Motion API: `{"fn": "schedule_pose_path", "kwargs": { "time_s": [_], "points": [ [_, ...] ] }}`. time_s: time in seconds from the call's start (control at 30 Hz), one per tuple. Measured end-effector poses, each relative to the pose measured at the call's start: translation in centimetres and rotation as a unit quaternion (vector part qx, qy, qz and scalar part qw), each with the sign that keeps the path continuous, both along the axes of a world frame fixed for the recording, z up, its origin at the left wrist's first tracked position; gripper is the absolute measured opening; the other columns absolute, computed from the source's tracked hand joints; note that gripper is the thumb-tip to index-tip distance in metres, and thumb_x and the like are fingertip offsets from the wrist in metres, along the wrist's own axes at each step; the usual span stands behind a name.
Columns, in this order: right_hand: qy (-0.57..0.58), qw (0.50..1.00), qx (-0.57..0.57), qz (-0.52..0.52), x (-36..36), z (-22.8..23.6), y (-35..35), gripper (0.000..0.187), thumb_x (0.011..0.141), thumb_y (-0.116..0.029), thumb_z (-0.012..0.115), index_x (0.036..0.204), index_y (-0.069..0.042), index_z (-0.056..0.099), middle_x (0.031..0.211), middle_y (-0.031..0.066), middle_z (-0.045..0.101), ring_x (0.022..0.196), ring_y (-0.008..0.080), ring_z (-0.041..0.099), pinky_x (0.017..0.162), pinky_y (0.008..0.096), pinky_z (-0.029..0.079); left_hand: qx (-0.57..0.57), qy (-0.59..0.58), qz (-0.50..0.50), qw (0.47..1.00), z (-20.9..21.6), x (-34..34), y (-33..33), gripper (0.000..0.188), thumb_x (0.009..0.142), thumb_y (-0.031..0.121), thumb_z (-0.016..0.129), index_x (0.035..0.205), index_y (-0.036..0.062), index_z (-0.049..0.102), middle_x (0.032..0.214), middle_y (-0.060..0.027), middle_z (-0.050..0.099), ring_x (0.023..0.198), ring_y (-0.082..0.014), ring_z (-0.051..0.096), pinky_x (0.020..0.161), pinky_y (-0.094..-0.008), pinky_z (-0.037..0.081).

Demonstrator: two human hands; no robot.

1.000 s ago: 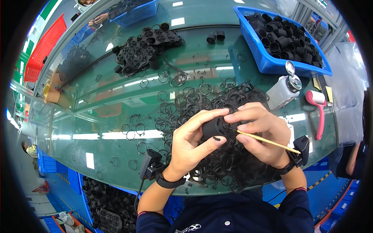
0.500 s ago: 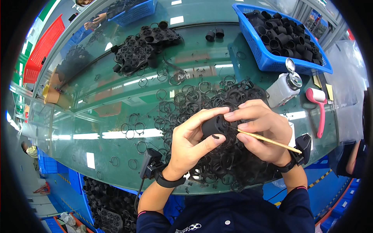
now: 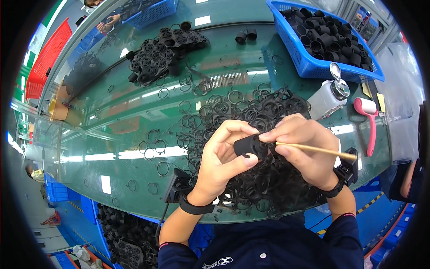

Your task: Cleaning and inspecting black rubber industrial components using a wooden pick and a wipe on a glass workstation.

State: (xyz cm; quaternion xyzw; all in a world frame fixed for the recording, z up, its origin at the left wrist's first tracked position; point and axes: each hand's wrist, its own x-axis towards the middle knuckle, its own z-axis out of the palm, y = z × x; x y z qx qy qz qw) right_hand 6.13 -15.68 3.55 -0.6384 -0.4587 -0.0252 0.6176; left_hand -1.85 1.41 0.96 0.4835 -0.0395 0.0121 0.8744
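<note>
A short black cylindrical cap [image 3: 245, 147] lies on its side between the thumb and fingers of my left hand [image 3: 219, 161]. My right hand [image 3: 309, 145] pinches a thin tan stick [image 3: 320, 149], whose tip meets the cap's open end; the exact contact is hidden by my fingers. The right fingertips touch the cap's rim. Beneath both hands spreads a pile of thin black rings and scraps [image 3: 268, 193] on the green tabletop [image 3: 130, 175].
At the back right, a blue basket [image 3: 309, 67] holds many black caps. Beside it stand a white pump bottle [image 3: 327, 101] and a pink-handled lint roller [image 3: 370, 130]. A cluster of black moulded parts [image 3: 152, 60] sits at the back left, with two loose caps [image 3: 246, 36] further right.
The stick has swung to a flatter angle, its outer end higher and further right. My right hand has shifted slightly, while the left still holds the cap.
</note>
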Motion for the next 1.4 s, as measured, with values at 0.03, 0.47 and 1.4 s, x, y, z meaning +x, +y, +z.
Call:
{"fn": "schedule_pose_path", "kwargs": {
  "time_s": [0.03, 0.47, 1.4],
  "points": [
    [0.089, 0.995, 0.026, 0.026, -0.4, 0.2, 0.1, 0.008, 0.078, 0.002, 0.063, 0.082, 0.001, 0.056, 0.091, 0.0160, 0.066, 0.079, 0.0187, 0.063, 0.070, 0.0295, 0.050, -0.012, 0.001, -0.013, 1.000, 0.0, 0.0, 0.1, 0.044, 0.075, 0.006, 0.067, 0.113, 0.0002, 0.046, 0.102, -0.0088, 0.057, 0.096, -0.0154, 0.057, 0.085, -0.0275, 0.045],
    [0.127, 0.986, 0.093, 0.049, 0.0, -0.4, 0.5, 0.008, 0.078, 0.001, 0.063, 0.078, 0.000, 0.055, 0.096, 0.0175, 0.064, 0.087, 0.0215, 0.061, 0.078, 0.0331, 0.049, -0.057, 0.012, -0.055, 0.997, 0.4, 0.3, -0.1, 0.043, 0.075, 0.008, 0.064, 0.115, 0.0012, 0.048, 0.111, -0.0120, 0.054, 0.103, -0.0173, 0.054, 0.091, -0.0299, 0.042],
    [0.169, 0.979, 0.109, -0.030, -0.1, -0.6, 0.2, 0.005, 0.082, -0.003, 0.060, 0.078, -0.002, 0.056, 0.090, 0.0134, 0.066, 0.092, 0.0207, 0.061, 0.098, 0.0443, 0.036, -0.067, 0.012, -0.051, 0.996, 0.0, 0.3, 0.0, 0.040, 0.079, 0.013, 0.065, 0.113, 0.0003, 0.047, 0.102, -0.0128, 0.058, 0.090, -0.0144, 0.057, 0.082, -0.0272, 0.047]
  ]
}}
